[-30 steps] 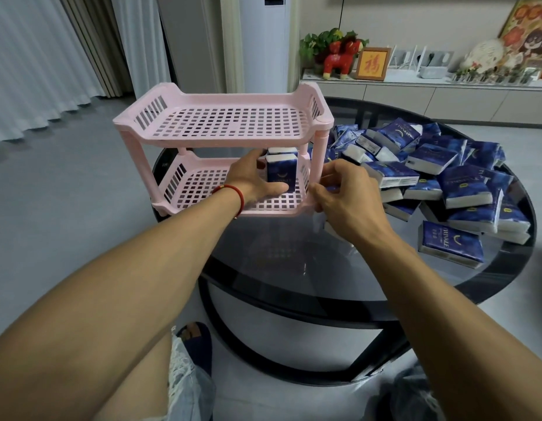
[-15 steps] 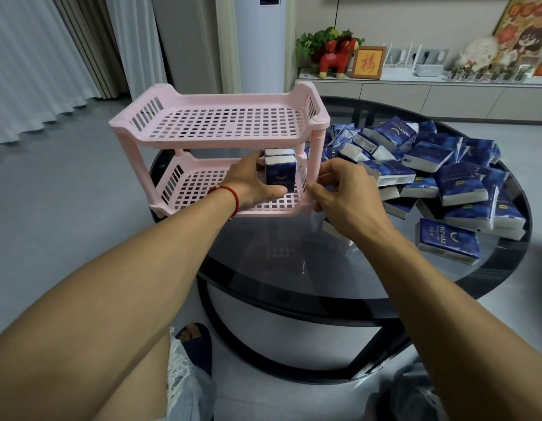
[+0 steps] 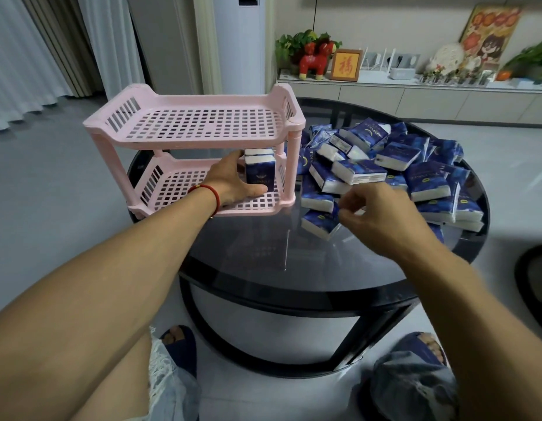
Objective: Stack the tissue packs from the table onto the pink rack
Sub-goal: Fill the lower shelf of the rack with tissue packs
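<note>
The left hand is curled around an upright tissue pack on the lower shelf of the pink rack, thumb at its near foot, fingers behind it. A second upright pack is seen directly behind the first, touching it; whether more stand behind cannot be told. The right hand is held above the glass surface, fingers loosely bent and empty, just beside the nearest loose pack, which lies flat to its left. That pack's long axis is judged to run diagonally, from near right to far left, toward the rack's right post. The right hand is the nearer one, so the next pick is probably its job. The pile of loose packs spreads to the right of the rack: roughly two dozen, overlapping too much for an exact count. The upper shelf is seen to carry none.
</note>
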### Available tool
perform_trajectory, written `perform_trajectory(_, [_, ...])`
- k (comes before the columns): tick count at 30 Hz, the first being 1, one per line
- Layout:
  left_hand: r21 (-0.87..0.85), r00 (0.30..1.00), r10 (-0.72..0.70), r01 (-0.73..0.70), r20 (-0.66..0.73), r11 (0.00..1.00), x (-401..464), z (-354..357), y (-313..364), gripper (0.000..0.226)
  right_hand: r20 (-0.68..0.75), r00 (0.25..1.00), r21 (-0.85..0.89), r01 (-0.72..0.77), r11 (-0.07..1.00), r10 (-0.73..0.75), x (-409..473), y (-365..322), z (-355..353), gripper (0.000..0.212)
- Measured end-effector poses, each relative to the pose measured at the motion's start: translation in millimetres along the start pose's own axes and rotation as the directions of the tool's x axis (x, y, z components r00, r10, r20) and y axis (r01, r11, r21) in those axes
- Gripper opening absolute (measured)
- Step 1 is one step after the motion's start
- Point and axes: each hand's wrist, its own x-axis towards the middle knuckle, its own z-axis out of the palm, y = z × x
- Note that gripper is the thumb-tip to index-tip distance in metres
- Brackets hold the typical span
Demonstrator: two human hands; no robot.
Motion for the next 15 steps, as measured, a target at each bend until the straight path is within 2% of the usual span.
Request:
perform_trajectory(4, [0.01,1.0,0.004,-0.004,0.024,1.0,-1.9,-3.6,2.7,0.082,0.074,0.997,-0.099,0.011,0.995,-0.004,-3.1,1.0,13.2,0.049])
perform_trajectory(7, [0.023,1.0,-0.004,0.003,0.026,1.0,-1.8,-4.9,2.5,0.085,0.126,0.992,-0.115,0.015,0.993,-0.001,-2.1,2.6,21.3,0.064])
perform_trajectory(10, [0.026,1.0,-0.008,0.007,0.027,1.0,-2.0,-4.7,1.8,0.088,0.135,0.99,-0.137,0.05,0.989,-0.031,0.2,6.8,24.4,0.062])
perform_trajectory(13, [0.056,0.999,-0.035,0.033,0.022,0.998,-2.4,-6.5,0.7,0.093,0.141,0.984,-0.175,0.131,0.976,-0.107,-0.2,10.2,18.7,0.049])
perform_trajectory(15, [0.091,0.996,-0.08,0.077,0.028,0.993,-5.5,-12.4,3.9,0.095,0.186,0.972,-0.121,0.166,0.979,-0.142,-2.5,12.6,6.3,0.039])
